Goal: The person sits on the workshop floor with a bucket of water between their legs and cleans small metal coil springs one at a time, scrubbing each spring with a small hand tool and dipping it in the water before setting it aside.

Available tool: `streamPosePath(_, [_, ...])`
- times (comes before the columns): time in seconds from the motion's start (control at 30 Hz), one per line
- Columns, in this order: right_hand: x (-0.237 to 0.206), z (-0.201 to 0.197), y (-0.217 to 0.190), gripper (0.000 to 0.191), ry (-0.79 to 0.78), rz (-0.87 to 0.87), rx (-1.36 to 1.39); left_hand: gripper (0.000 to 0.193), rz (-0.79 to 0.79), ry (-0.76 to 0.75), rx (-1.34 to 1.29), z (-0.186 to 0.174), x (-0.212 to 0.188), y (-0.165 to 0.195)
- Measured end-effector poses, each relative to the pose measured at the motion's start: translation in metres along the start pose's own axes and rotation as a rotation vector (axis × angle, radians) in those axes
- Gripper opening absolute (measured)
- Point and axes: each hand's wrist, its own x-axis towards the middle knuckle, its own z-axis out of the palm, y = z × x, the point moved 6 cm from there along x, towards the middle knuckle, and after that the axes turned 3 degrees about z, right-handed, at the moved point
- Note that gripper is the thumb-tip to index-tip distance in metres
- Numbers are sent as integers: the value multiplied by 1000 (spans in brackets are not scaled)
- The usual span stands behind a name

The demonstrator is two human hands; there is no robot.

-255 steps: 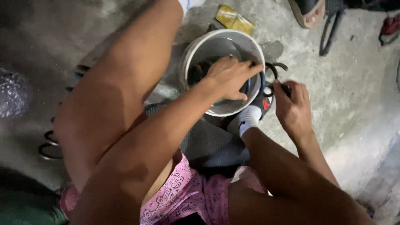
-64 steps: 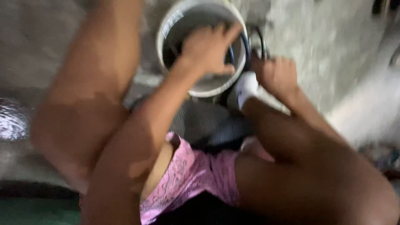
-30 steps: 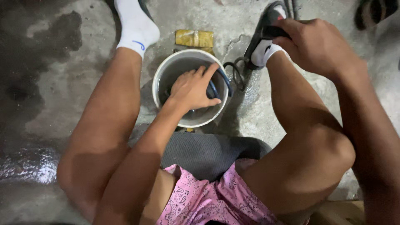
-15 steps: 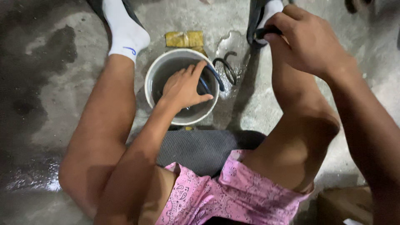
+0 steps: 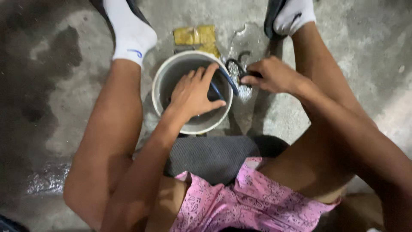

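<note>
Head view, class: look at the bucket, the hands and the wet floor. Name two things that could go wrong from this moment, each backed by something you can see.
1. The left hand presses a dark tube inside the bucket near its rim; leaning on it might tip the bucket.
2. The right hand grips the black tube over wet concrete; it could slip from the fingers, and water may reach the white sock.

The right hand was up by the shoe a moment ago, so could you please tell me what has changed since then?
The right hand has come down from the raised foot to the wet floor beside the bucket, where it touches a dark looped cord. The left hand stays inside the bucket, spread over the dark tubing.
</note>
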Motion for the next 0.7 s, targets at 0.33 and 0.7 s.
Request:
streamPosePath(0.33, [-12,27,34,36,-31,277,-364,81,-256,-145,-346,25,13,-66])
streamPosePath(0.7, [-31,-7,3,25,293,110,-108,43,-354,-65,-799,71,21,-139])
